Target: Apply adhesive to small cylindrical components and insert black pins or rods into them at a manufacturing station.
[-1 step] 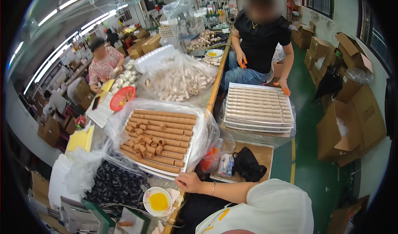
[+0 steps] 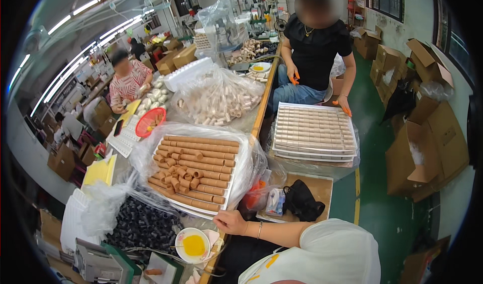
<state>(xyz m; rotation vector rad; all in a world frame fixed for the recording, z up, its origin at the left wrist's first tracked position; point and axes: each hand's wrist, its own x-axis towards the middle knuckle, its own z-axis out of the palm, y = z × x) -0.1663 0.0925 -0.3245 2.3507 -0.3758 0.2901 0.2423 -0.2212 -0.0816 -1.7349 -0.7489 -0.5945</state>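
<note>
My right hand [image 2: 230, 223] lies at the table's edge, against the near corner of a white tray [image 2: 224, 203]. Its fingers are curled in and partly hidden, so what they may hold does not show. A bracelet circles the wrist. The tray carries rows of short brown tubes [image 2: 211, 166], with a loose heap of them on its left part. Clear plastic film [image 2: 254, 171] wraps round the tray. Close to my hand stands a bowl of yellow liquid [image 2: 193, 246] with a thin stick in it. My left hand is out of view.
Black small parts [image 2: 143, 226] are piled left of the bowl, behind a bench device [image 2: 100, 259]. A person in black [image 2: 319, 53] sits beyond stacked trays of pale tubes [image 2: 314, 130]; another in a patterned shirt [image 2: 131, 80] sits across the table. Cardboard boxes [image 2: 427, 153] line the right wall.
The whole view has shifted very slightly. My right hand stays at the tray's corner, and the brown tubes look the same.
</note>
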